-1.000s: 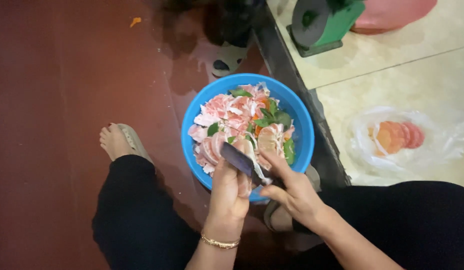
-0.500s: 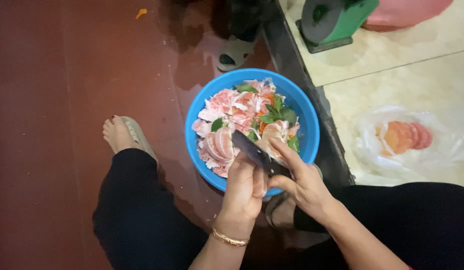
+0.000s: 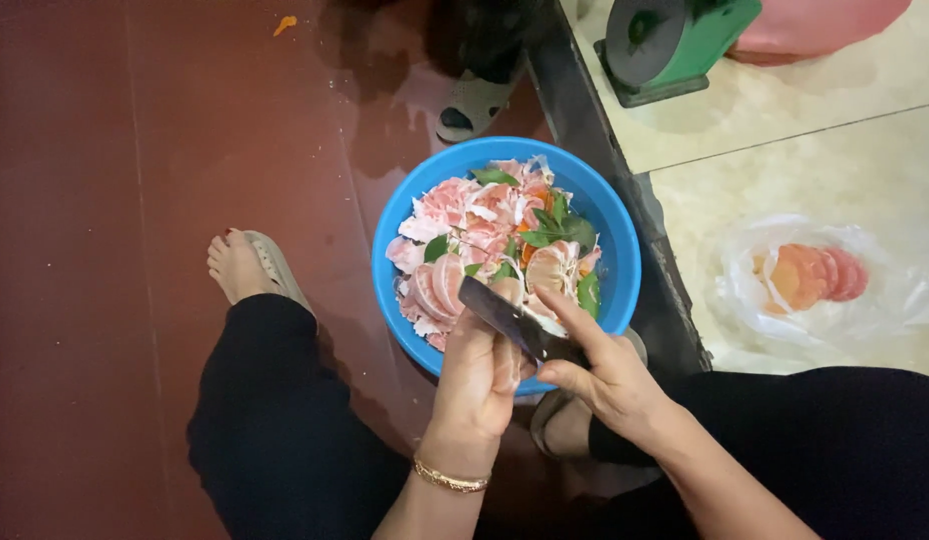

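Two bare hands are seen low in frame, the left hand [image 3: 477, 375] clasping a pale pink fruit segment [image 3: 507, 352], the right hand [image 3: 610, 372] gripping a dark-bladed knife [image 3: 513, 322], now drawn nearer above the round blue plastic basin [image 3: 615, 250] of peels, open red floor [image 3: 135, 150] beyond.

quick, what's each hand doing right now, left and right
Left hand: closed around a piece of pink fruit, held over the blue bowl.
Right hand: closed on the knife, blade laid against the fruit.
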